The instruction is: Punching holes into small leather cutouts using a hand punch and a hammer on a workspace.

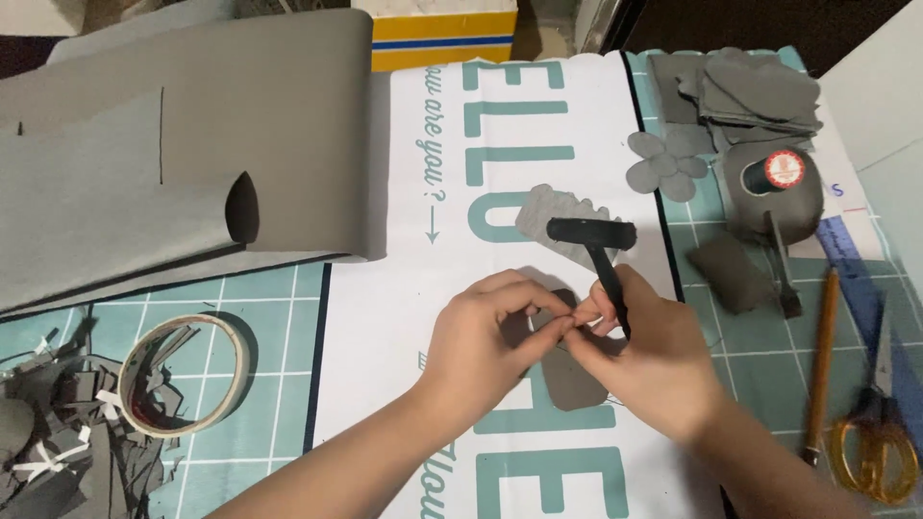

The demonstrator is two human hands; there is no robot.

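Black tool (604, 264) upright, head away

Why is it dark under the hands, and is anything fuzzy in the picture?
In the head view, light from above casts a soft shadow of the left hand and right hand onto the white sheet; the scissors and pencil near the right edge look slightly blurred; the tape ring also throws a shadow; no strong glare shows.

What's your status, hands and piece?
Left hand and right hand pinching a grey felt piece together. Right also holds black tool. Grey scalloped piece lies just beyond.
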